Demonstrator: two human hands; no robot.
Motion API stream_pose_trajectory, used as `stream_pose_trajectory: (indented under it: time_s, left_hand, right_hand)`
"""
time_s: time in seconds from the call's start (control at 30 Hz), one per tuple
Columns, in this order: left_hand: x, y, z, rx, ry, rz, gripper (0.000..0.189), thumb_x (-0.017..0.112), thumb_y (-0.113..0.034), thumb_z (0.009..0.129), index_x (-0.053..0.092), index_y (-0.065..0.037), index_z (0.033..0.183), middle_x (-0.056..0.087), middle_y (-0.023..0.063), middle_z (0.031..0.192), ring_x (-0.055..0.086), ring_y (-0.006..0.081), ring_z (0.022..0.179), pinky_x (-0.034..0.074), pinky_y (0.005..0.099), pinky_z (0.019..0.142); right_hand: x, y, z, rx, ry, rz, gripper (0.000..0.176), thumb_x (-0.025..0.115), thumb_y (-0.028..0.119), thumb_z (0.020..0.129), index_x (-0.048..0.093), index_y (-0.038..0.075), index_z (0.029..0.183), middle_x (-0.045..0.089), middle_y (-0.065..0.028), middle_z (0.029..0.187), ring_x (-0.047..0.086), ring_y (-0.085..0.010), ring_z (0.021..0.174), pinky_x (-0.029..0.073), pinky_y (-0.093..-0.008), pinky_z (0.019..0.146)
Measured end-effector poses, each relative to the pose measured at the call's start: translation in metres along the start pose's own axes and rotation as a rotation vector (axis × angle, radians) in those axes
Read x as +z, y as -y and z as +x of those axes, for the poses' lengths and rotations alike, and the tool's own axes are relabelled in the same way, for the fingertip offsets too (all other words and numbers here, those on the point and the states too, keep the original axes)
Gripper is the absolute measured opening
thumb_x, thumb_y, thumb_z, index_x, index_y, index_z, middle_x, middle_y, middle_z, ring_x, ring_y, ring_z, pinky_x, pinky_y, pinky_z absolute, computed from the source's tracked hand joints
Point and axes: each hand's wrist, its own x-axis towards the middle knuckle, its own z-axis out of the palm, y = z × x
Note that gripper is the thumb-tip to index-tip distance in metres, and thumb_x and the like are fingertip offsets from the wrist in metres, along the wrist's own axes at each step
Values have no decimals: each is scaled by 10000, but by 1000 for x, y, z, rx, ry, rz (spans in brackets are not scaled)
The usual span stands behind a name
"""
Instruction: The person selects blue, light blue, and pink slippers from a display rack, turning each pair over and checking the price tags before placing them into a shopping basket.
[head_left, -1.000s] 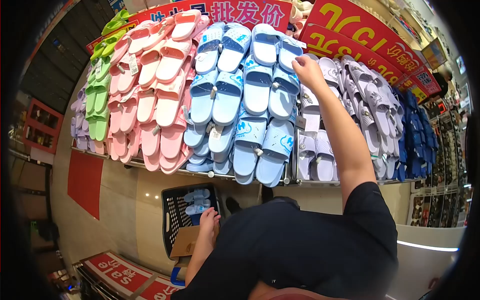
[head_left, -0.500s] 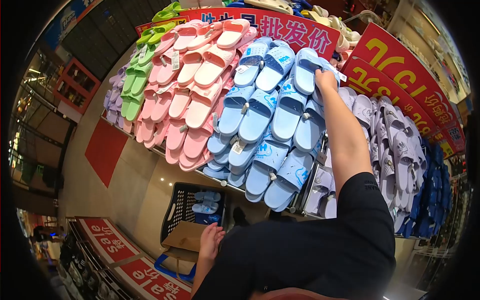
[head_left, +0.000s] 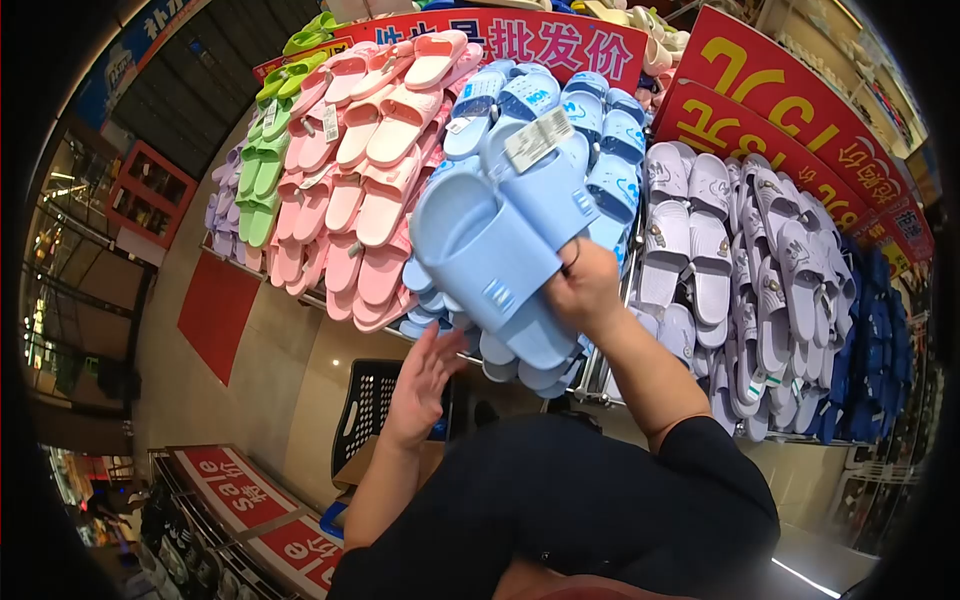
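Observation:
Lifted in front of the display is a pair of light blue slippers [head_left: 478, 250], one beside the other, with a white label [head_left: 540, 138] near one end. My right hand [head_left: 588, 285] is closed around the pair at its right side, and part of the fingers is hidden. Lower and to the left, my left hand [head_left: 422, 385] has its fingers spread and holds nothing; it is slightly blurred and apart from the slippers. Behind the held pair, more blue slippers [head_left: 612, 185] hang in rows on the rack.
Pink slippers [head_left: 385, 170] and green ones [head_left: 265, 180] hang to the left, grey-lilac slippers [head_left: 690, 240] to the right. Red price signs [head_left: 780, 110] stand behind. A black basket [head_left: 362, 410] is below, partly hidden by my left arm. A red sale sign [head_left: 235, 495] covers a rack at lower left.
My right hand has come back from the top of the blue rows toward me, bringing a pair of slippers off the rack. My left hand has risen toward the pair.

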Motion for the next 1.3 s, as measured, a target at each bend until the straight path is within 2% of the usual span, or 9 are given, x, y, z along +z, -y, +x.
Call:
stream_pose_trajectory:
  time_s: [0.1,0.33,0.6,0.8,0.9,1.0,1.1,1.13,1.3]
  left_hand:
    - [-7,20,3,36,-30,10,1101,849,-463,708,240,22,1487,404,199,1452,453,300,1318,372,428,1086]
    - [-5,9,7,-181,-96,-329,667,593,-164,776,394,45,1377,571,208,1276,596,342,1150,474,459,1016]
    - [36,-32,17,-73,-116,-903,666,641,-366,877,408,7,1377,570,161,1260,592,287,1136,490,416,984]
    - [15,-21,17,15,-176,-867,663,631,-376,884,407,4,1379,570,157,1255,592,280,1130,491,410,979]
    - [-2,-17,21,55,-211,-805,661,627,-380,888,407,3,1379,570,155,1253,592,277,1127,492,407,976]
    - [-5,-12,25,61,-223,-768,660,622,-385,892,406,2,1380,570,153,1250,592,273,1124,492,404,973]
    - [0,-6,25,47,-225,-756,658,617,-390,895,405,1,1381,569,151,1248,592,270,1121,493,401,971]
    - [1,-5,24,44,-230,-753,658,615,-391,897,405,0,1382,569,150,1247,593,269,1120,493,400,970]
    - [0,-3,17,37,-250,-741,656,607,-399,903,404,-2,1383,569,147,1243,593,263,1116,494,394,966]
  right_hand:
    - [18,45,-52,-75,143,33,197,706,110,714,642,39,886,582,-127,705,593,-320,617,479,-411,560]
    - [17,79,-83,204,352,124,272,732,194,770,563,7,874,542,-118,688,579,-321,607,458,-413,545]
    - [19,109,-75,17,426,67,365,713,262,790,563,-22,963,559,-150,795,596,-320,709,478,-407,591]
    - [20,121,-58,-65,697,154,372,688,235,837,620,-24,1094,619,-114,772,642,-285,691,495,-373,569]
    - [6,106,-30,95,451,290,139,668,196,841,703,67,877,663,-94,724,620,-250,553,483,-363,526]
    - [19,76,9,195,149,31,338,693,240,857,644,13,1103,675,-101,901,610,-175,737,480,-313,619]
    - [37,41,15,498,490,643,322,660,205,917,641,-19,1148,667,-30,866,559,-109,694,456,-261,606]
    - [31,36,19,501,624,501,299,615,246,965,675,-33,1050,643,-4,789,545,-77,666,443,-237,593]
    - [24,32,14,514,209,572,324,550,294,1004,686,0,989,642,-21,750,518,-58,569,401,-209,499]
